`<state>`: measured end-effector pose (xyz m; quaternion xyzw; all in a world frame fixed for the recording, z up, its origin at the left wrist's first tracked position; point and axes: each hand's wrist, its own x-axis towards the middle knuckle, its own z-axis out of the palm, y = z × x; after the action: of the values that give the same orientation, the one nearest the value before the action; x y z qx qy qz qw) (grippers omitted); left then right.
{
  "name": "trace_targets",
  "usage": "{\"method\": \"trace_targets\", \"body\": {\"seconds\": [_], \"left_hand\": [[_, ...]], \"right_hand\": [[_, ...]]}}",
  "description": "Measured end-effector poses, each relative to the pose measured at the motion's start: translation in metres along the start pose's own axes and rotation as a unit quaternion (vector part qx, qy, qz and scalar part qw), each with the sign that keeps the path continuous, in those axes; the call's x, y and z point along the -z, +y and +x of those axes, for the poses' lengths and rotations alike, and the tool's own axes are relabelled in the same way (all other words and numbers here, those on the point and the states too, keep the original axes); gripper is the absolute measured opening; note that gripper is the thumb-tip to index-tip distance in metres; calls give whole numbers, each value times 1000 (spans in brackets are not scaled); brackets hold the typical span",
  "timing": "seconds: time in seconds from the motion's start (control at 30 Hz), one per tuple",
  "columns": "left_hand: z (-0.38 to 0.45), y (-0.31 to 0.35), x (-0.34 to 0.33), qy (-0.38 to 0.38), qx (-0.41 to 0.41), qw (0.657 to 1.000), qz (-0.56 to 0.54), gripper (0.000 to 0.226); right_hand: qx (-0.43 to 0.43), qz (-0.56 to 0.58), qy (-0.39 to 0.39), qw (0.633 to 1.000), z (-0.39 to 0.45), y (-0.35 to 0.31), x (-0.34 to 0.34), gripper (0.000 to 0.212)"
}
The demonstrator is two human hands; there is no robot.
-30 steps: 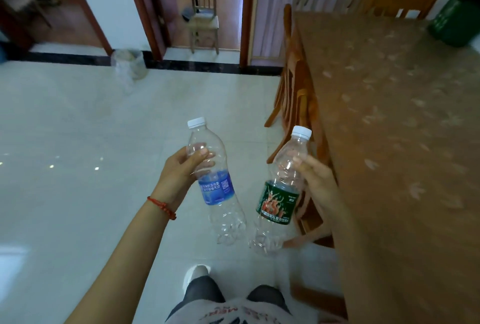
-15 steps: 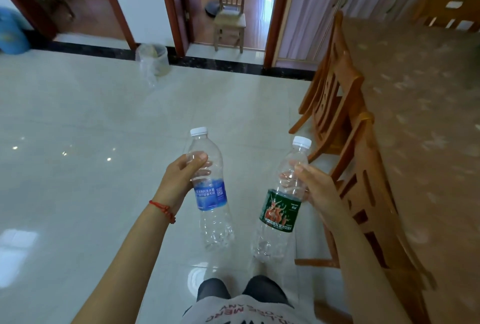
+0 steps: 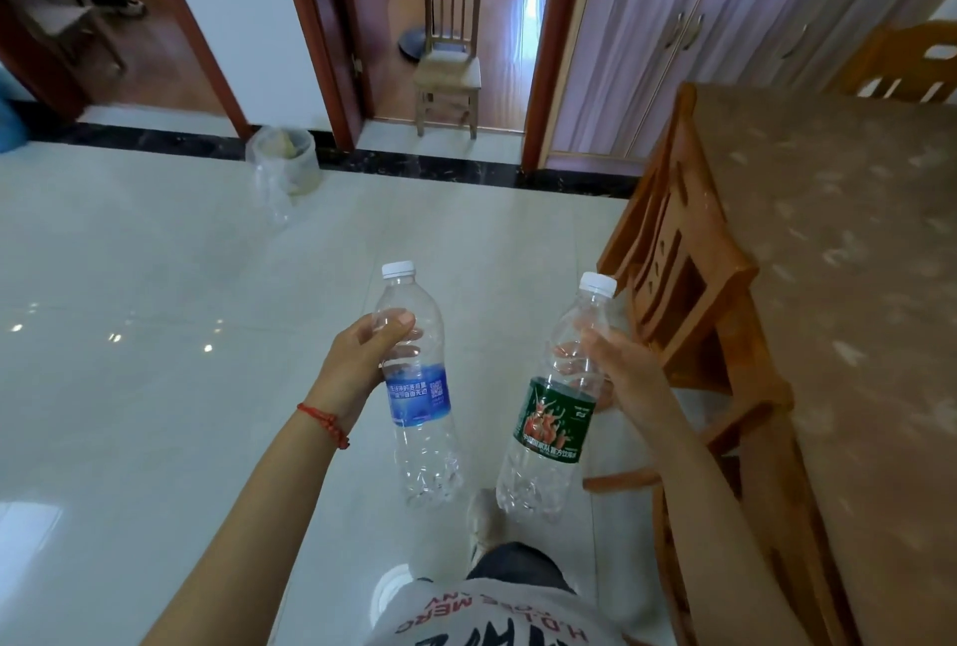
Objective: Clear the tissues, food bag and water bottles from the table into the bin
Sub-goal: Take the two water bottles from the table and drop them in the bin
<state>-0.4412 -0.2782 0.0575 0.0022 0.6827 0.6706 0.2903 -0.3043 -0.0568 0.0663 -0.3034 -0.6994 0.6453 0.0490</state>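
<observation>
Clear thin plastic, both empties: blue-label bottle gripped in my left hand, green-label bottle in my right hand (shoulder holds). Featherlight, crushable, probably slick; bin well ahead.

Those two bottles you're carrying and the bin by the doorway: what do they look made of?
Blue-label bottle and green-label bottle: thin clear plastic, glossy; the floor shows through and the lower walls look ribbed. Caps look like white opaque plastic.
Bin: likely translucent plastic with a thin clear film liner; too far away to be sure.
</observation>
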Motion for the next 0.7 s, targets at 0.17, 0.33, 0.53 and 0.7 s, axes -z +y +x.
{"method": "trace_targets", "body": {"seconds": [0.17,0.33,0.53,0.7], "left_hand": [[82,40,-24,2,-5,1000,2,21],[154,70,-31,1,-4,1000,10,21],[266,108,-26,-11,-6,1000,21,29],[362,150,-20,-31,1,999,34,26]], "right_hand": [[-4,2,-2,1000,88,-33,16,35],[3,-26,-6,1000,164,-55,14,31],[2,-30,10,1000,269,-89,2,33],[0,-25,31,999,357,-123,-13,25]]}}
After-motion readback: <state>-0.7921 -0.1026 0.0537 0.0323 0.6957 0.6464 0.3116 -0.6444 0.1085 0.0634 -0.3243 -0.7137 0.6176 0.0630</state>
